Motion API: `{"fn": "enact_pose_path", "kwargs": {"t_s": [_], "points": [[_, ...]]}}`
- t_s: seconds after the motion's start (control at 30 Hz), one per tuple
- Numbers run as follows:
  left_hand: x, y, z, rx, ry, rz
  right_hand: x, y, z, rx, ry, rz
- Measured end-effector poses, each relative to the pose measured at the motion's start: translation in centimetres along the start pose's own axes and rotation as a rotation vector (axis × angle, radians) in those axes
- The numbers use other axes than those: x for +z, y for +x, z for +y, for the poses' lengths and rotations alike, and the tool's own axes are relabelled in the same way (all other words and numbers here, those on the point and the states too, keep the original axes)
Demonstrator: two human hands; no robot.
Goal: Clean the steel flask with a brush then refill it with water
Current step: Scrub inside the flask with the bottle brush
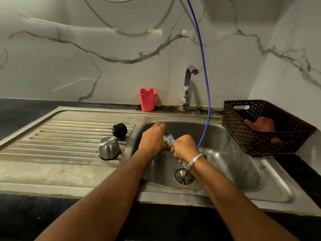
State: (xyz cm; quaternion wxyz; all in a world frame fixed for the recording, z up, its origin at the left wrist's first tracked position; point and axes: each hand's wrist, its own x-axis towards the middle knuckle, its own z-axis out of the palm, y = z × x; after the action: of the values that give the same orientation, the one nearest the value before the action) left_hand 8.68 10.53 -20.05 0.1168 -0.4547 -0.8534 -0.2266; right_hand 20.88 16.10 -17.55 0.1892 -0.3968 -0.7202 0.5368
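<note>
Over the sink basin [231, 153] my left hand [152, 138] grips the steel flask [167, 136], which it mostly hides. Only the flask's foamy mouth shows, tilted toward me. My right hand [185, 147] is curled round a brush with a blue handle [171, 140], whose front end is inside the flask's mouth. The bristles are hidden. The flask's steel cup lid [109, 148] stands upside down on the ribbed drainboard [60, 136], with the black stopper [119, 131] just behind it.
A thin blue tube [206, 108] hangs from above and passes behind my right wrist toward the drain [180, 178]. The tap [188, 84] runs no water. A red plastic holder [148, 100] stands by the wall. A brown basket [243, 136] with a cloth sits at right.
</note>
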Motion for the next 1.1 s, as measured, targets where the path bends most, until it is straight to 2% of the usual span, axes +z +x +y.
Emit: {"fn": "enact_pose_path", "kwargs": {"t_s": [0.07,0.13,0.2,0.27,0.47,0.73,0.8,0.9,0.97,1.1], "points": [[0.2,0.1,-0.4,0.028,-0.139,-0.069,0.0,0.6,0.6,-0.014,-0.056,0.016],[-0.1,0.3,-1.4,0.127,-0.3,-0.192,-0.2,1.0,1.2,-0.019,-0.098,0.01],[-0.3,0.5,-2.4,0.269,-0.304,-0.269,-0.5,1.0,1.5,-0.007,-0.099,-0.008],[-0.4,0.5,-3.2,0.311,-0.337,-0.3,-0.6,0.6,1.4,0.006,-0.076,-0.015],[-0.6,0.1,-1.6,0.216,-0.221,-0.044,-1.0,-1.3,0.6,0.038,0.08,-0.027],[1.0,0.0,-0.1,0.034,-0.004,0.008,-1.2,-2.2,0.6,0.156,0.173,-0.067],[1.3,0.3,-0.9,0.071,-0.046,-0.04,-0.9,-2.1,0.9,0.159,0.144,-0.075],[1.2,0.8,-2.2,0.289,-0.215,-0.248,-0.6,-1.1,1.6,0.147,0.101,-0.034],[1.1,0.9,-2.9,0.345,-0.285,-0.355,-0.8,-0.8,1.8,0.148,0.065,-0.021],[0.8,0.6,-3.4,0.307,-0.256,-0.183,0.1,-0.4,2.3,0.082,0.035,0.005]]}}
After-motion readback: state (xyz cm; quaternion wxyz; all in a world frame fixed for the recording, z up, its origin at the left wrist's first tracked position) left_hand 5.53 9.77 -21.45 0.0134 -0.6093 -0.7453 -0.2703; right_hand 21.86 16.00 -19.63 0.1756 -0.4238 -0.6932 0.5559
